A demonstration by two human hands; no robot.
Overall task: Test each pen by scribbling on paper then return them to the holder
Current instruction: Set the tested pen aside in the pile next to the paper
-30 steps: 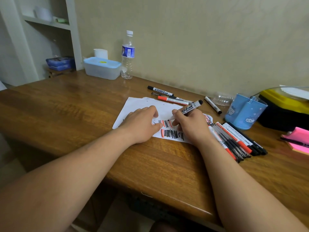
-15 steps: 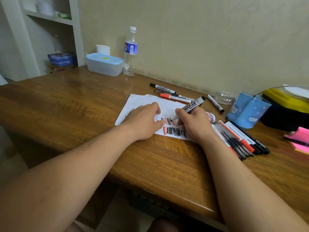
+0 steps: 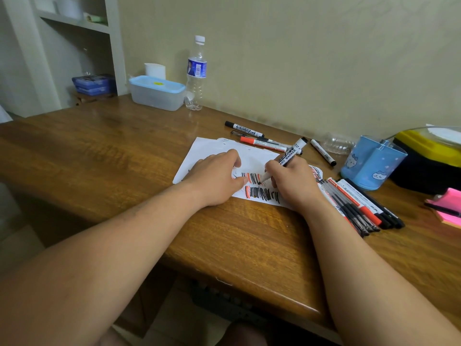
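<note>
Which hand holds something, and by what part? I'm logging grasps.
The right hand holds a black whiteboard marker by its lower barrel near the tip; the left hand only presses the paper.

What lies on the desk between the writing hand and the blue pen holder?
In the head view, a row of pens lies side by side between the right hand and the blue pen holder.

We have a single view, from a camera worn on the head, looking forward and down across the table [image 3: 104, 156] toward the wall behind it. We sit close: both forearms run in from the bottom edge, and the hands meet near the middle of the frame. The wide lens bends the table's edge and the shelf [image 3: 74, 22] at far left.
</note>
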